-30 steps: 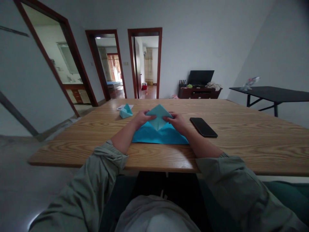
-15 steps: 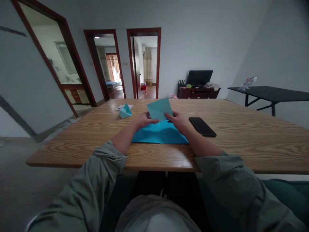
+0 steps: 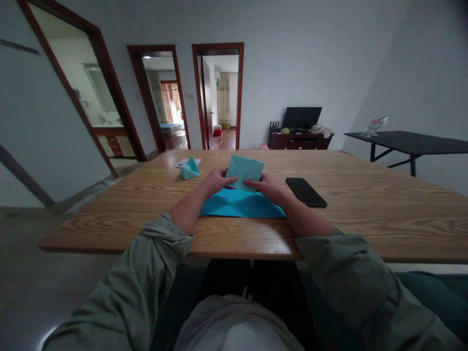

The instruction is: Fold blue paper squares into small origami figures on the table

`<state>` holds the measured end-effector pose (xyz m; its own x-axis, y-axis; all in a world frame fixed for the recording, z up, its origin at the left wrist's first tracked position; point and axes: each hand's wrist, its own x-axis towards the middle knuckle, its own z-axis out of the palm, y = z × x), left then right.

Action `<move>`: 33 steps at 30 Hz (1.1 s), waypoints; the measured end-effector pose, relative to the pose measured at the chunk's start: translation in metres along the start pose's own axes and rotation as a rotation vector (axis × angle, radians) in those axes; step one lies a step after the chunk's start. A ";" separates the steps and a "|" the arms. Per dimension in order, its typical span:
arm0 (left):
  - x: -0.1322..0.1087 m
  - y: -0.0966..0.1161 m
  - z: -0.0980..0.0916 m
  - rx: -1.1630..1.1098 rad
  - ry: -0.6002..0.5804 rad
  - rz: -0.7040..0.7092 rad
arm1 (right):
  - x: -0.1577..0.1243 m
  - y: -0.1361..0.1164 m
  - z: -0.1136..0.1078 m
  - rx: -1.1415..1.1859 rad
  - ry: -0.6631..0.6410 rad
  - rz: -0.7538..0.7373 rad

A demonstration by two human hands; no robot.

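A light teal square of folded paper [image 3: 244, 170] is held up between both hands, tilted toward me. My left hand [image 3: 218, 181] grips its left lower corner, thumb in front. On the other side my right hand [image 3: 267, 185] pinches the lower right part, thumb across the front face. The fingers behind the paper are hidden. Beneath the hands a brighter blue sheet [image 3: 239, 207] lies flat near the table's front edge. Farther off to the left stands a folded pale teal paper shape [image 3: 189, 169], pointed at the top.
A black phone [image 3: 306, 191] lies on the wooden table [image 3: 365, 204], right of my right hand. Behind the folded paper shape is a small white printed slip [image 3: 197, 161]. A black table [image 3: 420, 141] stands beyond on the right, and a television [image 3: 302, 117] by the far wall.
The square paper has come down slightly and turned clockwise, so its top edge now slopes down to the right. Both hands still hold it, with the thumbs a little lower.
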<state>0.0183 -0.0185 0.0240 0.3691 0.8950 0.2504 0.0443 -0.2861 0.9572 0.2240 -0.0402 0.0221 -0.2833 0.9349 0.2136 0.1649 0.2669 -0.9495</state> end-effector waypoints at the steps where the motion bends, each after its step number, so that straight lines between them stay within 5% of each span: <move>1: 0.001 0.000 0.000 0.020 0.003 0.014 | 0.001 0.002 0.000 -0.026 -0.007 0.011; 5: 0.004 -0.002 0.000 0.049 0.123 0.055 | 0.008 0.012 -0.003 -0.229 0.195 0.035; 9: 0.007 -0.003 0.004 0.006 0.290 0.048 | 0.008 0.012 -0.001 -0.560 0.497 -0.320; 13: 0.005 0.000 0.015 -0.041 0.230 0.069 | 0.002 0.008 0.015 -0.785 0.351 -0.572; 20: 0.005 -0.003 0.025 0.001 0.062 0.165 | 0.002 0.009 0.021 -0.694 0.191 -0.536; 28: 0.005 -0.004 0.023 0.046 0.115 0.189 | -0.008 -0.004 0.021 -0.592 0.064 -0.513; 33: 0.005 -0.004 0.022 0.318 0.230 0.200 | -0.003 -0.002 0.023 -0.666 0.177 -0.420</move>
<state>0.0403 -0.0204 0.0179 0.1851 0.8536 0.4869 0.2897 -0.5208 0.8030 0.2026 -0.0489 0.0182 -0.3021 0.7341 0.6081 0.6222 0.6351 -0.4576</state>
